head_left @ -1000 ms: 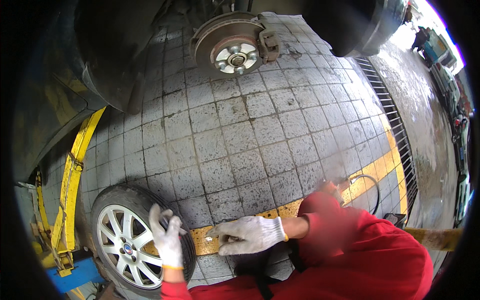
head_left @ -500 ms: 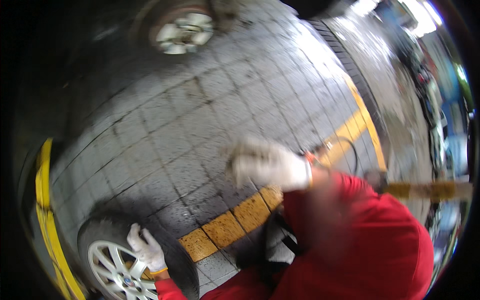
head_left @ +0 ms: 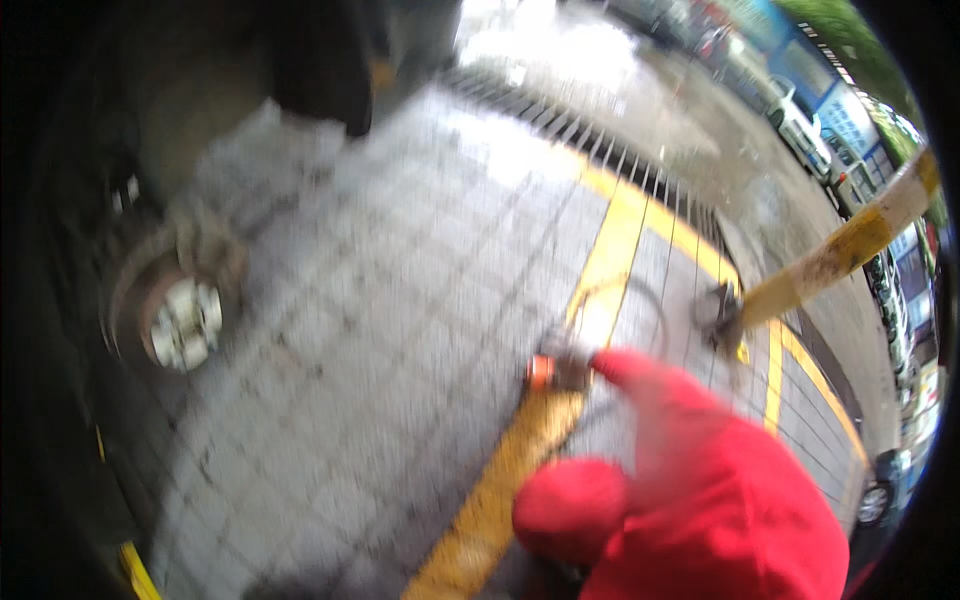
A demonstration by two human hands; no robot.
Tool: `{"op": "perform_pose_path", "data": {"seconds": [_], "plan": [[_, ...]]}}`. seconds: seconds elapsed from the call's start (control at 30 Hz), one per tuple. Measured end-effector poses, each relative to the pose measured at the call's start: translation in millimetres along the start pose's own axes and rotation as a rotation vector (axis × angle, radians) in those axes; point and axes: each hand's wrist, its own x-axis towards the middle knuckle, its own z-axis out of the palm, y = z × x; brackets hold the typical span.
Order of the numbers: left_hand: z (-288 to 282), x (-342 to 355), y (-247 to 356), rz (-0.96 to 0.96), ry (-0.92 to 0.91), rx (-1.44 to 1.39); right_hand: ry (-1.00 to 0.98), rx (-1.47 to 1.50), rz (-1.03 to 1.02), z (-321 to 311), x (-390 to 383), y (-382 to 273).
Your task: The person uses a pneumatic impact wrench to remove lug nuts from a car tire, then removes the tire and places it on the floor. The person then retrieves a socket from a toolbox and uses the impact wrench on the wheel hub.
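Observation:
My right arm in its red sleeve (head_left: 670, 420) reaches out over the tiled floor. At its end my right hand (head_left: 572, 348) is smeared by motion, right at a compact tool with an orange end (head_left: 540, 373) and a dark body. Whether the fingers are closed round this tool cannot be made out. A thin dark hose (head_left: 662, 310) curves across the floor beside it. My left hand is out of view. Below the tool, a rounded patch of red clothing (head_left: 570, 505) covers part of the yellow floor line (head_left: 500, 490).
A wheel hub (head_left: 185, 322) with no wheel on it shows at the left, under a dark vehicle. A yellow bar (head_left: 138, 572) lies at the lower left. On the right stand a yellow-and-white post (head_left: 840, 255) and a drain grate (head_left: 610, 150), with parked cars (head_left: 800, 135) beyond.
The view has swung right. My right hand has moved from over the tiles to the orange-ended tool. My left hand and the tyre with the silver rim it rested on have left the view.

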Motion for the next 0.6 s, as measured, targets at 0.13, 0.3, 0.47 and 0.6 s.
{"op": "perform_pose_path", "data": {"seconds": [0.13,0.3,0.47,0.6], "plan": [[-12.3,-7.4,10.3,-0.078,0.003,0.033,-0.123,-0.159,-0.169,-32.8,30.6,-4.1],[-44.9,-24.9,-9.7,-0.325,-0.458,-0.083,-0.083,0.010,-0.096,-102.3,-12.3,-52.5],[-128.6,-5.7,93.4,-0.188,-0.638,-0.131,-0.157,0.164,-0.194,-255.2,-128.2,-40.1],[-212.5,28.2,178.2,-0.077,-0.721,-0.201,-0.109,0.389,-0.198,-387.3,-236.7,-37.5]]}}
